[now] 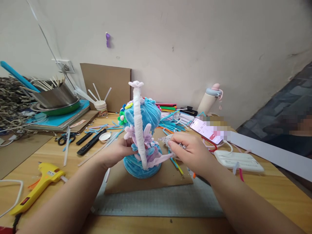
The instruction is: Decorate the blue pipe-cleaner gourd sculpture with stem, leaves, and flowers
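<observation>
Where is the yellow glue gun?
In the head view the yellow glue gun lies on the wooden table at the lower left, beside the person's left forearm and in front of the black scissors.

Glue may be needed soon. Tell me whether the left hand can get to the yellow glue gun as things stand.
Probably yes. The glue gun lies uncovered on the table's left side, beside the left forearm, but the left hand is gripping the blue pipe-cleaner figure and must let go first.
</observation>
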Available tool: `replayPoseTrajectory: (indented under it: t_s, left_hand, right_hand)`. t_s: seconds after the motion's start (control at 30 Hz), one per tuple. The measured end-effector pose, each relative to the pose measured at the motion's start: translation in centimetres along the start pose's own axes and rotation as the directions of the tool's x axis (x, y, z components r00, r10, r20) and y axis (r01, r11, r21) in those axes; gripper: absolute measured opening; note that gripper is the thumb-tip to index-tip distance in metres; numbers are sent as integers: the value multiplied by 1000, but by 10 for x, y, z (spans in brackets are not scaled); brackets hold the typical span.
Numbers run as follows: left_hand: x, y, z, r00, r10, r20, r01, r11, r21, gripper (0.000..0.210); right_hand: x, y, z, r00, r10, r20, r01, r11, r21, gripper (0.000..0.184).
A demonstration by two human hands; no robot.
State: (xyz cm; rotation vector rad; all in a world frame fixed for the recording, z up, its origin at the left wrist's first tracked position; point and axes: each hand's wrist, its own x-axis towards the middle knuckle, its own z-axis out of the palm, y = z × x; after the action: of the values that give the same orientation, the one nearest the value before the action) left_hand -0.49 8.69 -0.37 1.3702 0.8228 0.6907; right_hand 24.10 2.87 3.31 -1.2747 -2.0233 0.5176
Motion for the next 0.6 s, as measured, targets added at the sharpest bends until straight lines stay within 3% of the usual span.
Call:
replayPoseTrajectory:
  t_s: [0.13,0.4,0.6]
  left_hand:
    - [1,1,-1,1000,24,-4,-24,999,-32,54]
    - [2,0,-5,998,7,55,-6,1000,-15,45]
    - [0,-2,-7,998,-16,64,12,998,60,25]
  right_hand:
    - [6,4,3,998,49,-49,-49,999,12,31]
    - [10,0,7,999,33,13,-33,998,56,32]
    - [8,-6,5,1000,24,11,-25,998,56,30]
